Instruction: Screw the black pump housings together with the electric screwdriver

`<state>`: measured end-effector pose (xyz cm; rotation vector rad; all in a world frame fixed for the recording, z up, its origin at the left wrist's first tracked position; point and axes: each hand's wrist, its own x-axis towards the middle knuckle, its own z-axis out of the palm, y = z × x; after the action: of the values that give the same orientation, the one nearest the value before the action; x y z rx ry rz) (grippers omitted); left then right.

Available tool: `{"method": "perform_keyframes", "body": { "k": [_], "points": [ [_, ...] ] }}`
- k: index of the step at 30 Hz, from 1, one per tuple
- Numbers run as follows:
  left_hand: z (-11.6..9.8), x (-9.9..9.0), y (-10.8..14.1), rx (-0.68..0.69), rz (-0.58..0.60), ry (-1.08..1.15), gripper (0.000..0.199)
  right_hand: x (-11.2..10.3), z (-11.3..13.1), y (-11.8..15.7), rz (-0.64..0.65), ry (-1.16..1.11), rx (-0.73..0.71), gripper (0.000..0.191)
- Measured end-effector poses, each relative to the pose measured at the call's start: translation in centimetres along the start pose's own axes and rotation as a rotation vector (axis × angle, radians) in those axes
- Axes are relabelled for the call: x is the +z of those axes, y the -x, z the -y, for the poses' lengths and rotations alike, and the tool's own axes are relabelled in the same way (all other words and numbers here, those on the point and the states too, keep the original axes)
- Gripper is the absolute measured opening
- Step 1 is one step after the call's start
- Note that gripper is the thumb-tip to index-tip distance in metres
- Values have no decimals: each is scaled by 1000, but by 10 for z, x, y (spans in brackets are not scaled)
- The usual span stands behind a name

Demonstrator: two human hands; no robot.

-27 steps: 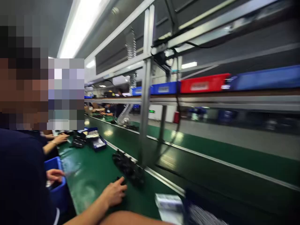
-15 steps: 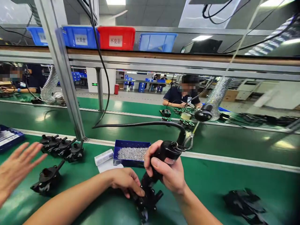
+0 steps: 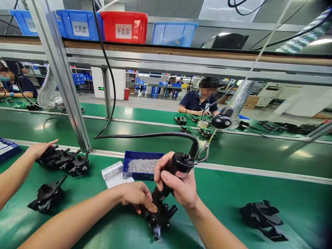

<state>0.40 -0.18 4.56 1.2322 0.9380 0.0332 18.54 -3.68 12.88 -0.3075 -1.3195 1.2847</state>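
1. Head view: right hand (image 3: 181, 188) keeps its closed grip on the electric screwdriver (image 3: 172, 173), now lower onto the black part (image 3: 159, 216).
2. Left hand (image 3: 137, 197) still pinches that part on the counter (image 3: 228, 193).
3. Co-worker's hand (image 3: 38, 149) has reached the row of black parts (image 3: 64, 160).

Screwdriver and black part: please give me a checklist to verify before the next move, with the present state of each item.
1. Right hand grips the screwdriver firmly: ok, fingers wrap its body.
2. Left hand steadies the black part on the belt: ok, fingers rest on it.
3. Screwdriver tip seated on the part: cannot tell, the tip is hidden by the part and fingers.
4. Screws at hand: ok, the blue tray of screws lies just behind the hands.
5. Cable free of snags: ok, it hangs loose above the belt.
6. Co-worker's hand clear of the work: ok, it rests on the row of parts at far left.
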Motion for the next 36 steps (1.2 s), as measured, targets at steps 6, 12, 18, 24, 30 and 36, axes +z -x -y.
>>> {"method": "perform_keyframes", "body": {
  "k": [6, 12, 18, 24, 30, 36],
  "points": [
    [2, 3, -3, 31, -9, 16, 51, 1, 2, -1, 64, -37, -11, 20],
    [0, 5, -3, 6, -35, -12, 54, 11, 0, 4, -86, 129, -119, 13],
    [-1, 5, -3, -12, -43, -20, 58, 23, -7, 8, -277, 309, -214, 8],
    [-1, 5, -2, -25, -51, -23, 64, 25, -7, 3, -379, 383, -277, 7],
    [-2, 5, -1, -29, -67, -15, 66, 24, -6, 4, -325, 334, -232, 7],
    [1, 4, -4, -23, -31, -11, 73, 23, -6, 3, -317, 309, -197, 11]
  ]
}}
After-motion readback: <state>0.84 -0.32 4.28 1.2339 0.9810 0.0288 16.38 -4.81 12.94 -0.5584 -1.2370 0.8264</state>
